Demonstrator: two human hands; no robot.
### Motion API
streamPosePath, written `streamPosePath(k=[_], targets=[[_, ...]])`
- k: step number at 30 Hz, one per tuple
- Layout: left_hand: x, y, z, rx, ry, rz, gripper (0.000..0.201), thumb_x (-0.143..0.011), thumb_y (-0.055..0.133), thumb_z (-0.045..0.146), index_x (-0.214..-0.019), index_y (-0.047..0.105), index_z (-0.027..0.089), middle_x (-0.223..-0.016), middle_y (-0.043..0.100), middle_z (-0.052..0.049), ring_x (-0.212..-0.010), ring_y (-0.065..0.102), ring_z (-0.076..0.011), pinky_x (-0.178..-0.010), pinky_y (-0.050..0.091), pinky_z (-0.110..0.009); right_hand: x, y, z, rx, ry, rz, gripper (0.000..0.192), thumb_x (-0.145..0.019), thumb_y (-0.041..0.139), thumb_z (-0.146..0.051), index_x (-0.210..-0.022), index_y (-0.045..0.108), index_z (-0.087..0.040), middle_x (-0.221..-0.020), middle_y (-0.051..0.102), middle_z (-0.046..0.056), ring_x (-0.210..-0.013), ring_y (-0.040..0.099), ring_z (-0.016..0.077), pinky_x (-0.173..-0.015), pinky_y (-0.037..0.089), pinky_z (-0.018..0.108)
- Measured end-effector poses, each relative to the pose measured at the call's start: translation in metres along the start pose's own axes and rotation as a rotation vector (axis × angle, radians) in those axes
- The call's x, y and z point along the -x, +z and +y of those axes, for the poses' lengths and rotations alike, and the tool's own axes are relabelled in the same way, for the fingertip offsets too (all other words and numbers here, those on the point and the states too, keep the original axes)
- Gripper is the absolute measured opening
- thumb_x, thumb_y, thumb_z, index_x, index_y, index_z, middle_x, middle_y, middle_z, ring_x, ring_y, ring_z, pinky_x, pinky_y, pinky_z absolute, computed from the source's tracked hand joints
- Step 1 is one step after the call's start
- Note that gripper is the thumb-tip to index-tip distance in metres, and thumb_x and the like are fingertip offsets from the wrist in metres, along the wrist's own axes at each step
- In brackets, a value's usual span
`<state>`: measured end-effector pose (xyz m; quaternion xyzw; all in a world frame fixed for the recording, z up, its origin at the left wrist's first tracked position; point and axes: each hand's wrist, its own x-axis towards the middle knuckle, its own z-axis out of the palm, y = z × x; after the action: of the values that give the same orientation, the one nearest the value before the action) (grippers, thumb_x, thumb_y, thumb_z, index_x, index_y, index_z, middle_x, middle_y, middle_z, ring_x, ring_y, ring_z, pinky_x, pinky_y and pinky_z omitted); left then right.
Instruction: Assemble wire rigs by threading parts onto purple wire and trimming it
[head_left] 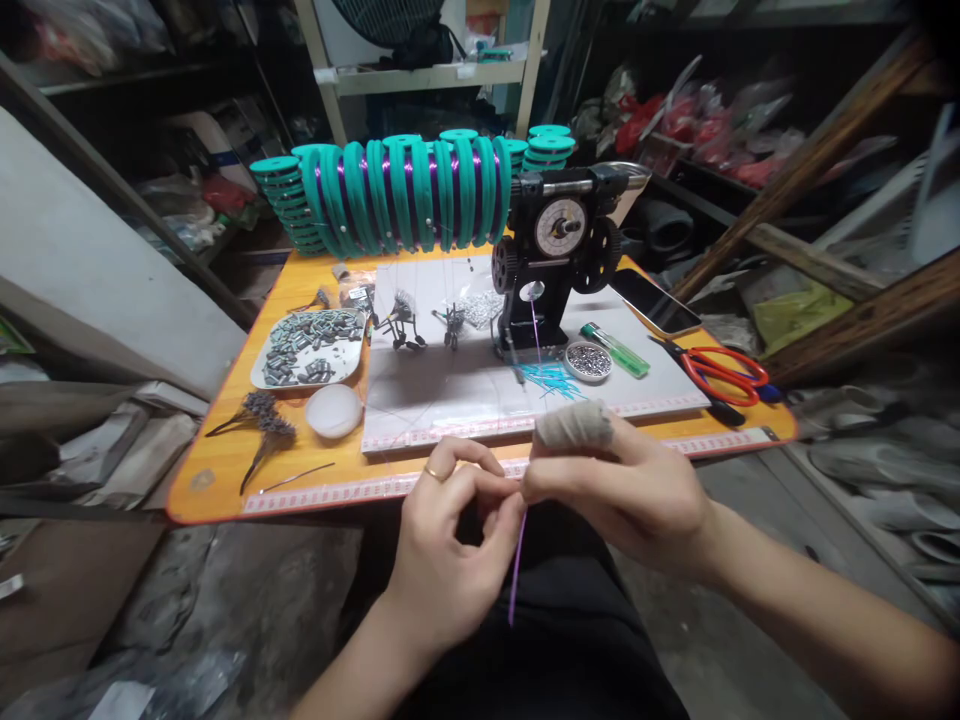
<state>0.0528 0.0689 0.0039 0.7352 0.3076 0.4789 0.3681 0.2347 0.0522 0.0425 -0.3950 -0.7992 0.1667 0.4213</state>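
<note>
Cluttered shelves ring an orange table. Before its near edge, the left hand and right hand pinch a purple thread together; the pinch point is hidden by fingertips. Beyond stand a winder and teal spools.

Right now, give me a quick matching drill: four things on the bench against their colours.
Things:
1. scissors handles
2. lighter
3. spools
4. strand pinched between the hands

Colours:
A. purple
B. teal
C. red
D. light green

Pairs: 1-C, 2-D, 3-B, 4-A
</note>
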Motion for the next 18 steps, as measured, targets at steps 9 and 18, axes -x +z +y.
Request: streamPosePath(k=[9, 18], targets=[[0.003, 0.005, -0.005, -0.462, 0.516, -0.048, 0.018, -0.079, 0.059, -0.003, -0.09, 0.058, 0.012, -0.092, 0.066, -0.011, -0.075, 0.063, -0.0163, -0.066, 0.053, -0.027, -0.016, 0.011, 0.011, 0.158, 0.022, 0.048, 0.012, -0.093, 0.057, -0.013, -0.094, 0.068, -0.015, -0.08, 0.053, 0.003, -0.066, 0.054, 0.0099, -0.061, 0.046, 0.023], [-0.004, 0.0, 0.005, 0.984, -0.817, -0.169, 0.027, -0.075, 0.075, 0.03, -0.067, 0.055, 0.014, -0.07, 0.053, 0.0, -0.054, 0.037, -0.0049, -0.052, 0.03, -0.021, -0.003, -0.004, 0.005, 0.025, -0.202, -0.206, 0.011, -0.087, 0.054, -0.01, -0.092, 0.057, -0.019, -0.082, 0.061, 0.001, -0.071, 0.058, 0.0122, -0.066, 0.049, 0.024]])
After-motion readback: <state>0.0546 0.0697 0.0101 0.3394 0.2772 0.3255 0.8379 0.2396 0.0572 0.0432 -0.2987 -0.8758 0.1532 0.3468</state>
